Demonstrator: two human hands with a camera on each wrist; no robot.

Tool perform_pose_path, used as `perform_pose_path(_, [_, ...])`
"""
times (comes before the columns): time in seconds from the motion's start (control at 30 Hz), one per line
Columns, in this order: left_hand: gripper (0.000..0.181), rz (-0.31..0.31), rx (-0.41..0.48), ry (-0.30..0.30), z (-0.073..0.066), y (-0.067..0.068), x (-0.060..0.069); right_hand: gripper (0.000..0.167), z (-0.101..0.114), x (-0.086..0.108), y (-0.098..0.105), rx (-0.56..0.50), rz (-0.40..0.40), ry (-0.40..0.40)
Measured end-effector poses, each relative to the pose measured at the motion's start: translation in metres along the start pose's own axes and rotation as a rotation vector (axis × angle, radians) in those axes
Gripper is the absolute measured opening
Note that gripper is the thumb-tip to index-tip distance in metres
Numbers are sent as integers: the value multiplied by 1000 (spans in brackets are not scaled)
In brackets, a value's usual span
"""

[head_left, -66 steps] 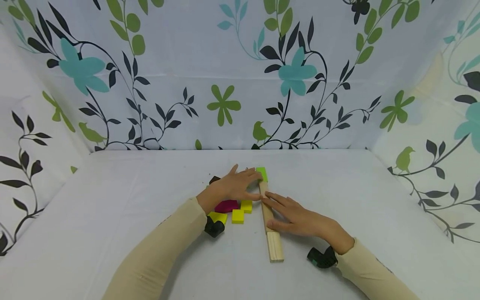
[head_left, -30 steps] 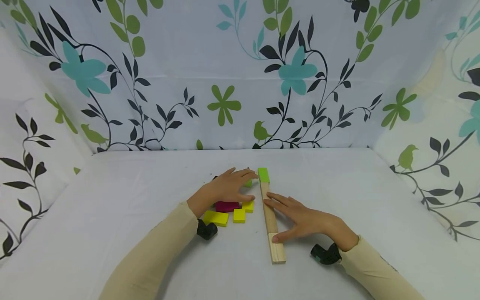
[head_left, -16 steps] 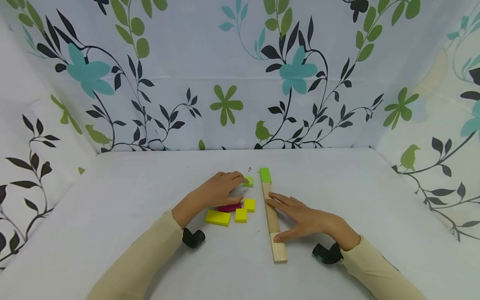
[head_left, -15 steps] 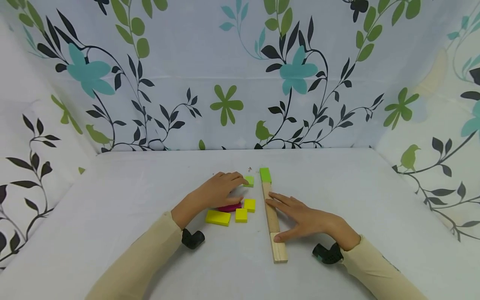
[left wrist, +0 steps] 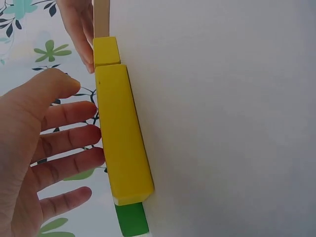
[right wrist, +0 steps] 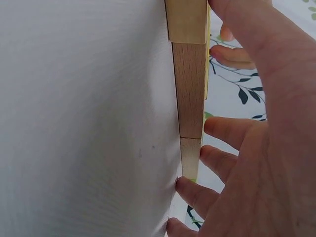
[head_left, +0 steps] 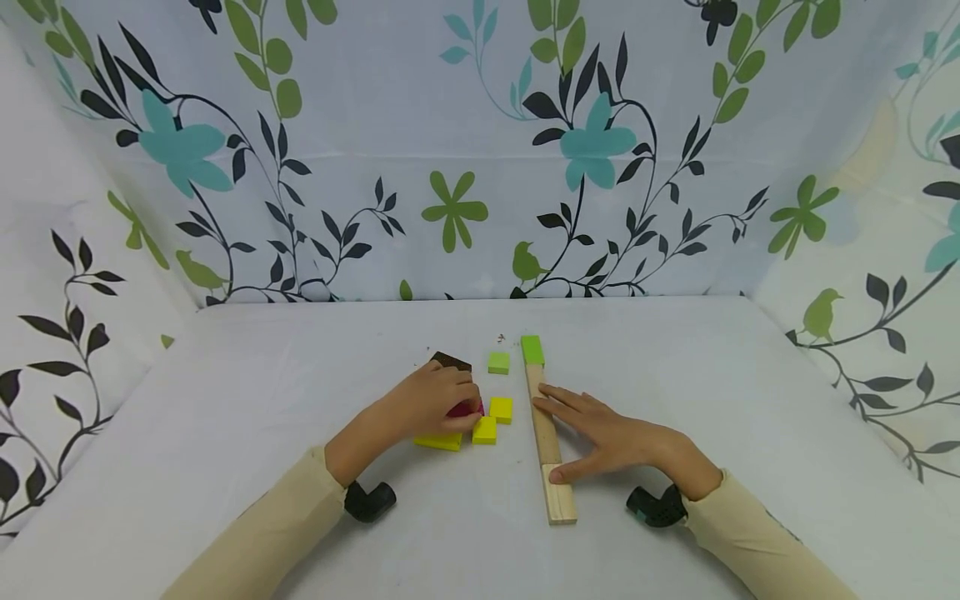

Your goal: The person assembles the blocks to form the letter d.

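In the head view my left hand (head_left: 420, 404) is over the magenta block (head_left: 465, 408) and partly covers it and a long yellow block (head_left: 441, 442). Two small yellow blocks (head_left: 485, 431) lie by its fingertips. The left wrist view shows that hand (left wrist: 29, 143) with fingers apart, beside a long yellow block (left wrist: 121, 133). My right hand (head_left: 611, 433) is spread along a row of wooden blocks (head_left: 547, 429), its thumb on the nearest one. A bright green block (head_left: 532, 350) stands at the far end. The right wrist view shows its fingertips along the row's side (right wrist: 190, 89).
A dark brown block (head_left: 452, 361) lies just beyond the left hand, and a small green block (head_left: 498, 362) sits left of the row's far end. White cloth (head_left: 675, 350) covers the table. Patterned fabric (head_left: 337, 125) rises behind it.
My left hand has moved from beside the row to the left and nearer to me, over the magenta block, uncovering the dark and small green blocks. My right thumb has slid onto the nearest wooden block.
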State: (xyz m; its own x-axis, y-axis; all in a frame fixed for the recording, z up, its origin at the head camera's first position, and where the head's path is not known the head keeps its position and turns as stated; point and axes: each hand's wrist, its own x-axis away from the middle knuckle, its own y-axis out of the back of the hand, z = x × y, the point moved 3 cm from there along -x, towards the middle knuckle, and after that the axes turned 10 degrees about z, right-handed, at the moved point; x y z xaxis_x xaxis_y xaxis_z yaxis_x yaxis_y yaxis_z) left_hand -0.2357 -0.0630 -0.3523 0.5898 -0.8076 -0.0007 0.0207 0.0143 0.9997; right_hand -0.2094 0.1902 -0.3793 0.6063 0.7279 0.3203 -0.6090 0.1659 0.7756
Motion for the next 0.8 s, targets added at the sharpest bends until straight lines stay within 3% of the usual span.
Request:
perform_pose_path(0.43, [29,18,99,42,0,2,9,98,0,1,2,-5,-1,-40])
perform_pose_path(0.8, [43,111,152,86,4,-7,-6,98,-1,1,3,-5,3,-38])
